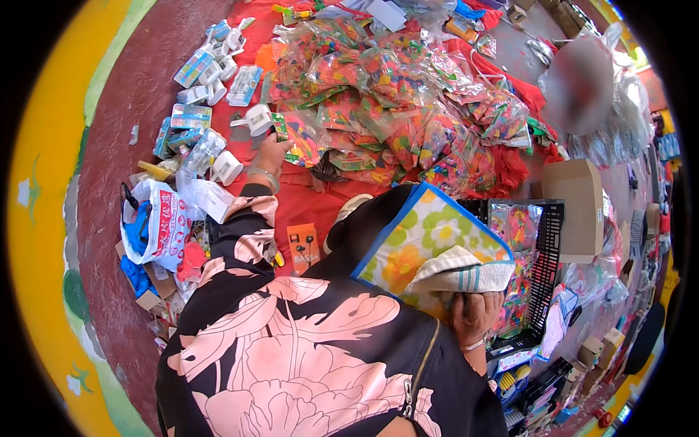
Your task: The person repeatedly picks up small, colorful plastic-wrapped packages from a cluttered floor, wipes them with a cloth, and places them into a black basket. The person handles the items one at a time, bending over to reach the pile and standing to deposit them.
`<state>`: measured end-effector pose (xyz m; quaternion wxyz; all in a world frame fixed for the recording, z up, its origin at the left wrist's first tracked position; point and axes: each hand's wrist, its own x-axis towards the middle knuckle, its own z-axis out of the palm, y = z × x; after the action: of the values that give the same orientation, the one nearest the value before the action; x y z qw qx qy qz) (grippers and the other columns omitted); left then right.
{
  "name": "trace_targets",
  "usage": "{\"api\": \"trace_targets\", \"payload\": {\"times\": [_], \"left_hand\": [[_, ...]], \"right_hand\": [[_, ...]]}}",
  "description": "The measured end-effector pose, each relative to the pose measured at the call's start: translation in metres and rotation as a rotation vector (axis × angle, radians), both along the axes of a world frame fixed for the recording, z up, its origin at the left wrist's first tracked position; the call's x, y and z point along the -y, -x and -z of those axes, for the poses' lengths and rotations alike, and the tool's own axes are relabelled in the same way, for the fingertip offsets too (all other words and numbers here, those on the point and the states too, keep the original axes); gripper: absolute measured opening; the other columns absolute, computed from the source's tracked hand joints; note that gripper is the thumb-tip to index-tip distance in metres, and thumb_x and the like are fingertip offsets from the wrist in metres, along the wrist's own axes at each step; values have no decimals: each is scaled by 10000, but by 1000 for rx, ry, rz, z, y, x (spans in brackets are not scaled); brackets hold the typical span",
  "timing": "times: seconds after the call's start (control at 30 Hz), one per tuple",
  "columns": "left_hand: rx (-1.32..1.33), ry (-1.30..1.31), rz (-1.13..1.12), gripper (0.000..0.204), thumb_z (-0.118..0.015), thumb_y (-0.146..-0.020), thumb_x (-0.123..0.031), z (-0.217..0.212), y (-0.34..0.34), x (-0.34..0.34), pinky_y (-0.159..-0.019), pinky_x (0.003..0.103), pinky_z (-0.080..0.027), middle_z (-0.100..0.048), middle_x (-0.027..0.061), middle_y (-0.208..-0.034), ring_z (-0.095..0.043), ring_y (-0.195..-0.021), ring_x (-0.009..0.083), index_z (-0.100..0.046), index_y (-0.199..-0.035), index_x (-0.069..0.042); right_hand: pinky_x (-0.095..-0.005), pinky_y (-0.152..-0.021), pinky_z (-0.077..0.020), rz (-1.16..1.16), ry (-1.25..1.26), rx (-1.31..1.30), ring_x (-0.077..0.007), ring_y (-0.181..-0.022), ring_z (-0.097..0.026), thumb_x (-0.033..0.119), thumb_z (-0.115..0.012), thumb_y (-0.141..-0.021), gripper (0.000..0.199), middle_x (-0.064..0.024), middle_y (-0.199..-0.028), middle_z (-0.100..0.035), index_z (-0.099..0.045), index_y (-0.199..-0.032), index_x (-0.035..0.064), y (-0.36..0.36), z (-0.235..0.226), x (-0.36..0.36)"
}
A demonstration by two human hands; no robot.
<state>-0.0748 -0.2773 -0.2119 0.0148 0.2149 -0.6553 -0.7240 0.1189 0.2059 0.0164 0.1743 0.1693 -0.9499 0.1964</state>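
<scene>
On the left, my left hand [269, 156] reaches forward, its fingers closed at the edge of a clear packet of small colourful pieces [303, 138] with a green strip. Just beyond those fingertips lies a white plastic item with a handle [258, 118]. My right hand [476, 313] is closed on a folded white towel with blue-green stripes [459, 269]; its fingertips are partly hidden under the fabric. Beneath the towel, a flowered cloth with a blue border [393, 247] spreads over my lap.
A large heap of similar packets [393, 95] covers the red sheet [291, 189]. White plastic items and small boxes [193, 69] line the left. At right stand a black crate [551, 262] and an open cardboard box [580, 207]. An orange earphone box [302, 246] lies nearby.
</scene>
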Motion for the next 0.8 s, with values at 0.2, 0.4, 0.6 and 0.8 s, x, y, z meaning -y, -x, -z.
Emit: {"api": "trace_targets", "payload": {"times": [0.2,0.4,0.6,0.8], "left_hand": [[-241,-583,74,221,-591,-820,-15,-169,-52,-27,-737,306,-523,-646,70,-932,-643,-817,177,-583,-1041,-13],[-495,-683,229,301,-518,-848,-23,-254,-79,-85,-852,360,-508,-623,126,-1067,-629,-960,231,-535,-1145,27],[-655,-505,610,269,-538,-828,-3,-311,-105,-181,-778,301,-522,-644,98,-1000,-638,-859,172,-568,-1094,27],[-698,19,954,177,-628,-818,16,-318,-130,-218,-787,270,-481,-658,81,-973,-622,-879,138,-630,-994,33]], "right_hand": [[-340,-764,-492,154,357,-172,-257,-846,-594,-125,-547,-731,212,-148,-933,-601,-540,-886,20,-22,-21,3],[-242,-629,-479,86,756,397,-135,-741,-595,-89,-476,-784,262,-119,-984,-642,-625,-981,-1,-18,-109,-14],[-192,-519,-470,-132,1615,717,-94,-592,-562,373,-469,-959,530,-183,-1048,-621,-409,-1282,-42,8,-108,-2],[-274,-486,-522,181,1899,652,-183,-570,-619,243,-536,-903,271,-140,-793,-648,-575,-932,-24,10,-102,1]]}}
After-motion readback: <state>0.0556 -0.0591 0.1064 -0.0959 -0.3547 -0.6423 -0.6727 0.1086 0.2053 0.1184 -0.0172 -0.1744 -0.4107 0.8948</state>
